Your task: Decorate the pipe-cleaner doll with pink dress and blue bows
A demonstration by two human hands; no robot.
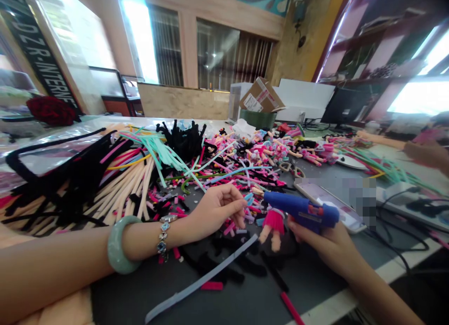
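My right hand (326,245) is wrapped around the grip of a blue hot glue gun (298,209), its nozzle pointing left toward my other hand. Curled in a pinch, my left hand (222,205) has a small light-blue pipe cleaner piece (249,198) at its fingertips. Just below the nozzle is a small pipe cleaner doll (272,224) with a bright pink skirt and beige legs; the gun partly covers its upper part. A pale grey-blue pipe cleaner strip (203,280) lies diagonally on the dark tabletop below my left hand.
Bundles of black (70,175), beige (131,187) and mint-green pipe cleaners (159,149) lie left. Pink cut scraps surround my hands. A heap of small dolls (266,149) lies behind. A phone (331,205) and cables (389,231) are right; another person's arm (386,140) reaches in.
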